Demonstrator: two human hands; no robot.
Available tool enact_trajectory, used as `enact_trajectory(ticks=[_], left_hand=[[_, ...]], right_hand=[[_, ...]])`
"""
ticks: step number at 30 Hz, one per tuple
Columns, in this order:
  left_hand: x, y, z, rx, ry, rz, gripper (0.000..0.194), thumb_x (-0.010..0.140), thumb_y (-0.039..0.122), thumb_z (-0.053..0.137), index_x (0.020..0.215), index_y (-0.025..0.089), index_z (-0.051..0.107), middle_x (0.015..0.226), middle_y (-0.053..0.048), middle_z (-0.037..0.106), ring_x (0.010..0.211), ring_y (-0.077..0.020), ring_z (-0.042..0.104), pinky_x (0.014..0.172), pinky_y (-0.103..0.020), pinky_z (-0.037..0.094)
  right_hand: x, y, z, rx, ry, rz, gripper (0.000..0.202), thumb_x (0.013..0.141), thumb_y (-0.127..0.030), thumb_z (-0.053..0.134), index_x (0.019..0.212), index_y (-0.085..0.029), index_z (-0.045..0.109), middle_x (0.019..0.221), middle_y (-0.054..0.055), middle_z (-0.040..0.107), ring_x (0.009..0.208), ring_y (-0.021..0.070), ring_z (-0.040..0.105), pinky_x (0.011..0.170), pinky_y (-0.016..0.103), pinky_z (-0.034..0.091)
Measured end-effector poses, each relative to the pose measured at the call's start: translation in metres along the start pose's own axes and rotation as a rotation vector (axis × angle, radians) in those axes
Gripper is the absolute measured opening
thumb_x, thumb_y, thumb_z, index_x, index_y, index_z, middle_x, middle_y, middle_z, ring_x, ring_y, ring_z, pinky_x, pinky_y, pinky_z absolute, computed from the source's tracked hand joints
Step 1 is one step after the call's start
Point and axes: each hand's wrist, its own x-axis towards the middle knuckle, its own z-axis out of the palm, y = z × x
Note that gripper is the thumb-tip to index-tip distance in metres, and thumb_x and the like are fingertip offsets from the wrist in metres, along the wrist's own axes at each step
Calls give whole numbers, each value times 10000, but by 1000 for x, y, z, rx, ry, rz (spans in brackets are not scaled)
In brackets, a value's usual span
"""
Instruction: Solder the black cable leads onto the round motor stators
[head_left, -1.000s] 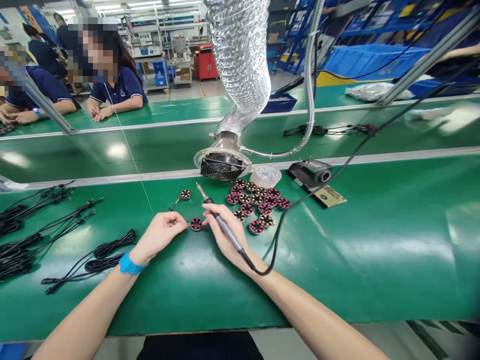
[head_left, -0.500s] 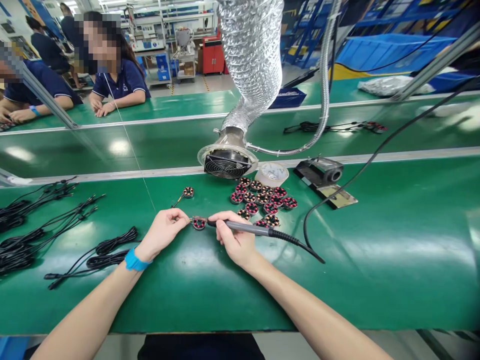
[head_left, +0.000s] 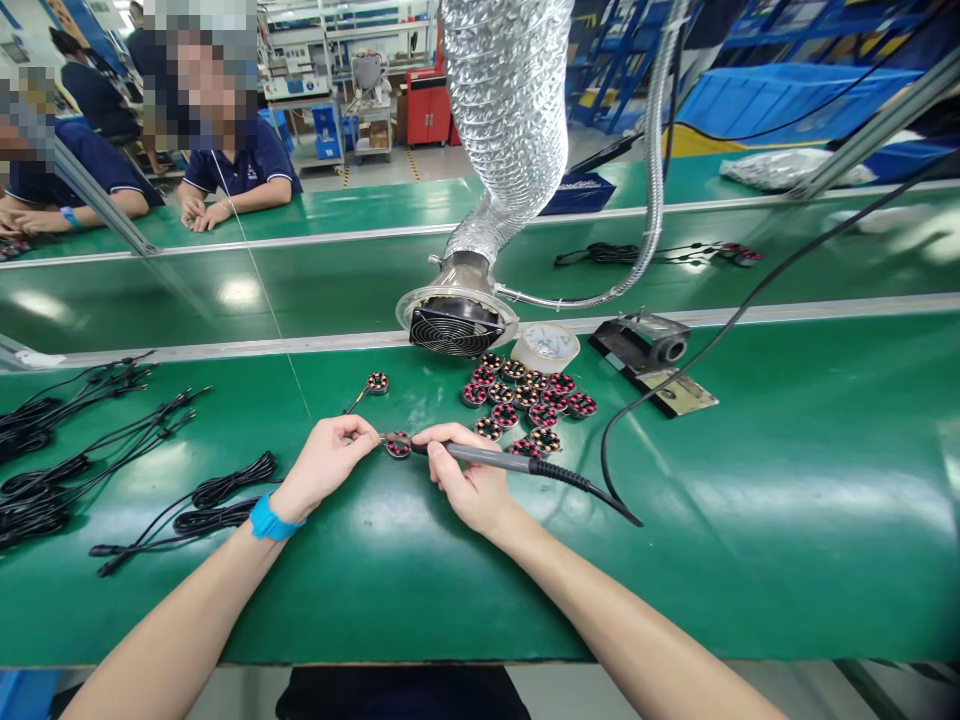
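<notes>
My right hand is closed round a grey soldering iron, whose tip points left over a small round part with red dots. At that part's left edge, my left hand pinches something thin, perhaps a wire end; it is too small to make out. Another round part with a short wire lies just beyond my left hand. Several more round parts, red or copper coloured, are grouped beyond my right hand.
A fan duct hangs above the green table. Behind the parts are a tape roll and an iron stand. Black cable bundles lie left. The iron's cord loops right. People sit across the table.
The iron and my right hand have shifted slightly left, bringing the tip further over the round part. My left hand has barely moved.
</notes>
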Motion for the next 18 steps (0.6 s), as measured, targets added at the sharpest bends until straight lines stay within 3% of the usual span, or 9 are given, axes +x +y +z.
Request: enact_trajectory(ticks=[7, 18], left_hand=[[0, -3, 0, 2, -6, 7, 258, 780, 399, 627, 700, 154, 640, 685, 1, 601, 649, -135, 492, 625, -254, 356], [0, -3, 0, 11, 10, 7, 258, 777, 403, 630, 695, 158, 646, 690, 0, 621, 649, -140, 514, 621, -255, 367]], right_hand=[[-1, 0, -1, -4, 73, 9, 227, 944, -330, 502, 893, -209, 687, 615, 5, 623, 570, 154, 619, 514, 260, 488], [-1, 2, -2, -22, 71, -6, 233, 944, -337, 499, 885, -213, 688, 591, -3, 604, 530, 146, 589, 481, 257, 454]])
